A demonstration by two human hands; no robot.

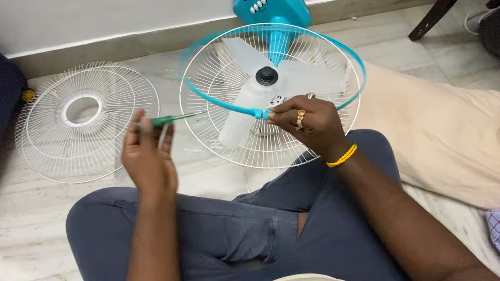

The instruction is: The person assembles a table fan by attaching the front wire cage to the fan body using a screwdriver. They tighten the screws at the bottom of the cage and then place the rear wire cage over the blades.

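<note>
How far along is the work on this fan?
Done: one white wire grille is off and lies flat on the floor. In hand: the left hand holds a green-handled screwdriver, while the right hand grips the blue rim ring at its clasp. Left: the blades with their black hub cap and the other grille remain on the fan.

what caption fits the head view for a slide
Left hand holds a green screwdriver; right hand grips the teal ring on the fan guard.
</note>
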